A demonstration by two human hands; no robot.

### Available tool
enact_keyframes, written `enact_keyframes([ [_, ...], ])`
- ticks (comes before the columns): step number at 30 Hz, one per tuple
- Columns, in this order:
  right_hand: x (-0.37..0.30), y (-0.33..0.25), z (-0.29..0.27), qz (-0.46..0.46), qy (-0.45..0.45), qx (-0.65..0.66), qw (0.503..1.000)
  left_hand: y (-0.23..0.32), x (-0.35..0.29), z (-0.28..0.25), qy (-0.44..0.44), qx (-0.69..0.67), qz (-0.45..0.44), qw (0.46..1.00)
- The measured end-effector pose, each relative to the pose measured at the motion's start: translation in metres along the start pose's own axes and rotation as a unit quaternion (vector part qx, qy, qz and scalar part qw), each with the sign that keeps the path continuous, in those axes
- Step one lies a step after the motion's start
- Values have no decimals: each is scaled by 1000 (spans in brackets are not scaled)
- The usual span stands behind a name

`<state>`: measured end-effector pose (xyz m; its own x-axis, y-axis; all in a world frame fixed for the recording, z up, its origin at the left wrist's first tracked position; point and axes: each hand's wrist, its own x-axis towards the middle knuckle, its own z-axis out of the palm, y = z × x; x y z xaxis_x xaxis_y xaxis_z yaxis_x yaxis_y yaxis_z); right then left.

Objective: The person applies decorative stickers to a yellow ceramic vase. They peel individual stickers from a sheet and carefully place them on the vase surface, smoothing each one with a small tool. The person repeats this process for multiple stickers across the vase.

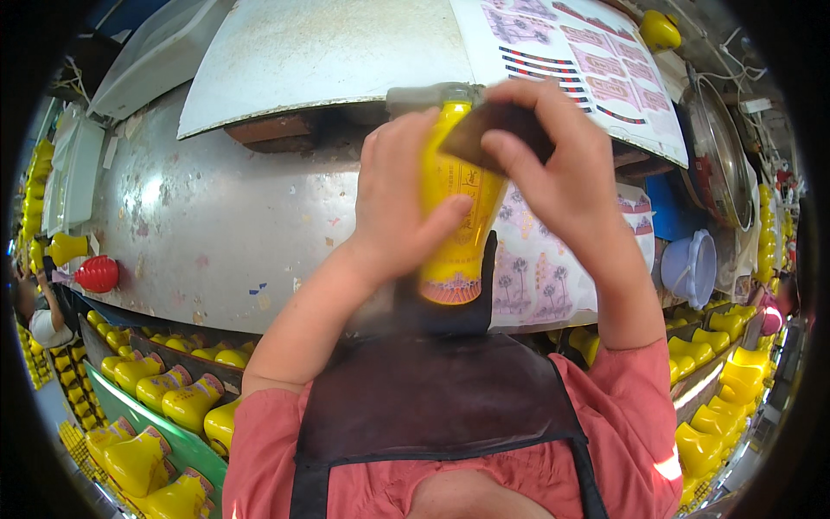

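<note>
A glossy yellow bottle (456,268) with dark lettering and a patterned band round its base lies in front of me, neck pointing away. My left hand (393,186) is wrapped along its left side, thumb across the front; the fingers are somewhat blurred. In my right hand (566,143) is a dark brown flat piece (484,134), like a flexible scraper, pinched between thumb and fingers. Its edge lies over the bottle's upper right side. At the neck end sits a greyish fitting (424,97), smeared by motion. A printed decal sheet (540,285) rests right of the bottle.
A raised white board (337,52) spans the far side of the metal table (199,208), with more decal sheets (596,65) on it. A red squeeze bottle (97,274) stands left, a pale blue bucket (689,266) right. Yellow bottles (190,400) fill racks on both sides.
</note>
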<state>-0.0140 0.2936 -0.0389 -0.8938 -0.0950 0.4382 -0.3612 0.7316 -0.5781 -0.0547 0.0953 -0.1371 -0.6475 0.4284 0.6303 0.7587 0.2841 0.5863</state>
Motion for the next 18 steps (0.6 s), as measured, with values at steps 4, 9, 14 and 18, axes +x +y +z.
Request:
enact_keyframes([
  [4, 18, 6, -7, -20, -14, 94, 995, 4, 2, 0, -1, -58, -57, 997],
  [9, 27, 6, 2, -93, -28, -43, 994, 5, 6, 10, 32, -110, -111, 987],
  [14, 30, 6, 9, -99, -2, -118, 988, 1, 3, 15, 52, -138, -113, 983],
  [18, 26, 4, 9, -99, 0, -144, 985, 3, 3, 16, 70, -180, -133, 972],
])
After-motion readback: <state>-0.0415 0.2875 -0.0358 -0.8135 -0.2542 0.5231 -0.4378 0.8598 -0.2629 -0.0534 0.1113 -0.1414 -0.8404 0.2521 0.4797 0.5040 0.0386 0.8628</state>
